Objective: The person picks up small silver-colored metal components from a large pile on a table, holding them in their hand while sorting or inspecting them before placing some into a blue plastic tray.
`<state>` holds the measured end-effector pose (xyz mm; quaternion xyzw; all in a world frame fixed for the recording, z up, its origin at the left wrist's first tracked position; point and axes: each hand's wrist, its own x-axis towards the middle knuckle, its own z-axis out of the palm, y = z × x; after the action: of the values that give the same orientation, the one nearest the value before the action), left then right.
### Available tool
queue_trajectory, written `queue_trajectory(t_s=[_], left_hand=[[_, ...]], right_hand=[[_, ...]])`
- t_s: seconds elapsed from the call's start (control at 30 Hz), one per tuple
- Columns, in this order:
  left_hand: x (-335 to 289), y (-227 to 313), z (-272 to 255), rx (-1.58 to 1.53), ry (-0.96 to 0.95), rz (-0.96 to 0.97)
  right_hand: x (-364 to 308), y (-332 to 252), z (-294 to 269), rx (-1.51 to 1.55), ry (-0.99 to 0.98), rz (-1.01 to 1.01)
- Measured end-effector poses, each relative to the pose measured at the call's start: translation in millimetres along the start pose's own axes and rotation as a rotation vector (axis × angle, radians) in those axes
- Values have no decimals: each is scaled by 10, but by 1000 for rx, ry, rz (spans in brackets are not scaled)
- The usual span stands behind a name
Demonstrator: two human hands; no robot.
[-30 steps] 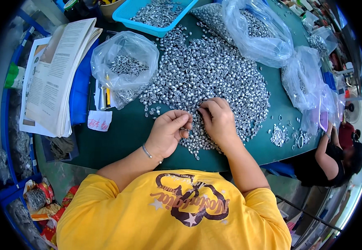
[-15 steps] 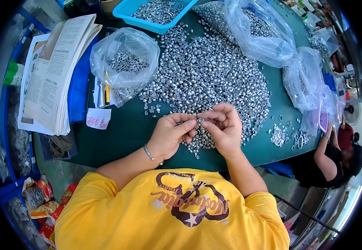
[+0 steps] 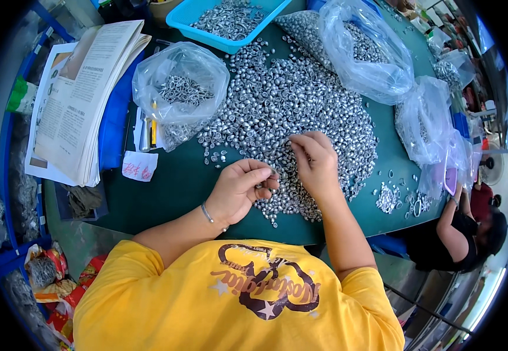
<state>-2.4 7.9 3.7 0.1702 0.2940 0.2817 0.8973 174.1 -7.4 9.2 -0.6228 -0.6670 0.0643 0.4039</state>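
A wide heap of small silver metal pieces, rounded and hollow like little cups, is spread over the green table. My left hand is closed in a pinch at the heap's near left edge. A small metal piece shows only as a dark bit between its thumb and forefinger. Over the heap, farther off and to the right, is my right hand, fingers bent and pressed toward the thumb. Whatever lies between those fingertips is hidden.
Behind the heap stand a light-blue basket and an open plastic bag of metal pieces. At left are another bag, a paper slip and a thick booklet. Loose rings lie right; a person sits beyond.
My hands have parted. The right one has moved away and up over the heap, while the left stays nearly in place with its pinch. The view has shifted slightly.
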Motion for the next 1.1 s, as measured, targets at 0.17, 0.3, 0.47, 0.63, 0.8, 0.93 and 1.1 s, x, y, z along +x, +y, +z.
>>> queue_trajectory(t_s=[0.17,0.3,0.47,0.63,0.8,0.93,1.1], left_hand=[[-6,-6,-6,-12,26,52],[7,8,-28,-95,20,22],[-9,-47,-28,53,23,20],[-8,-67,-69,118,-6,41],[-14,-64,-33,74,-25,35],[-9,-64,-54,49,-29,32],[-9,-55,-52,7,-6,98]], right_hand=[[14,30,117,-84,-99,-29],[-37,-105,45,96,-105,100],[-146,-250,-66,309,-162,159],[-179,-344,-75,322,-141,-48],[-304,-354,-16,579,-36,262],[-229,-369,-63,370,2,-74],[-198,-397,-64,453,-41,10]])
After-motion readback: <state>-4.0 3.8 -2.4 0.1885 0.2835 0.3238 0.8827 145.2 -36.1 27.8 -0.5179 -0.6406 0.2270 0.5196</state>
